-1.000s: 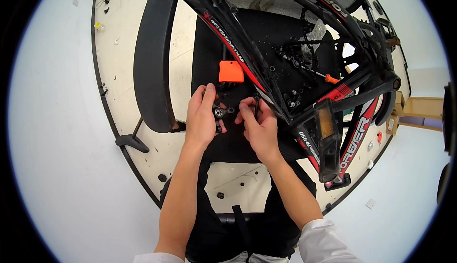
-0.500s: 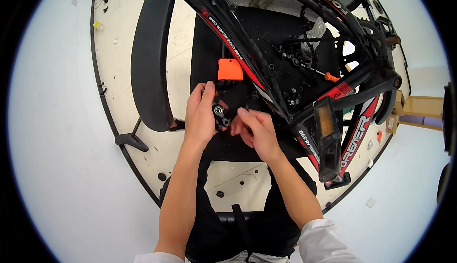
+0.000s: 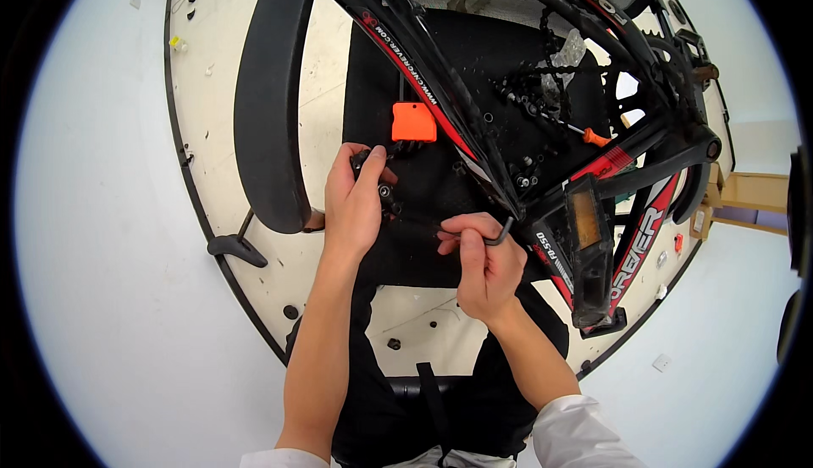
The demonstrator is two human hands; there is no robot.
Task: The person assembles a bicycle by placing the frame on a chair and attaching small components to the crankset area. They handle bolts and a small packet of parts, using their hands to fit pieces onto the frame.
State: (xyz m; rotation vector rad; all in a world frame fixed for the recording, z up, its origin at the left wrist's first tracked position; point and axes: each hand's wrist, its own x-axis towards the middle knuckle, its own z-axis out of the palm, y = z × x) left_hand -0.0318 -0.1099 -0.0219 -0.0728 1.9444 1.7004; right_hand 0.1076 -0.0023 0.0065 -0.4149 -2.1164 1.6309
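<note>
My left hand [image 3: 351, 205] is closed around a small black metal bicycle part [image 3: 386, 192] with a round silver centre. The fingers hide much of it, so I cannot tell its exact kind. Lower and to the right, my right hand [image 3: 493, 269] grips an L-shaped hex key [image 3: 506, 232], its bent end sticking out past the thumb. A gap separates the two hands. Just beyond the left hand lies an orange hex key holder [image 3: 414, 122] on the black seat [image 3: 423, 256]. The red and black bicycle frame [image 3: 453, 129] slants across the seat, close to my right hand.
A chain [image 3: 550, 68], clear plastic wrap [image 3: 569, 49] and an orange-handled screwdriver [image 3: 595, 138] lie among small hardware behind the frame. A pedal [image 3: 584, 243] juts out at the right. A curved black armrest [image 3: 267, 112] stands at the left. Small black parts dot the floor [image 3: 432, 354].
My right hand has drawn away from the black part, rightward and down, and turned so the hex key shows. The left hand keeps its hold, tilting the part slightly.
</note>
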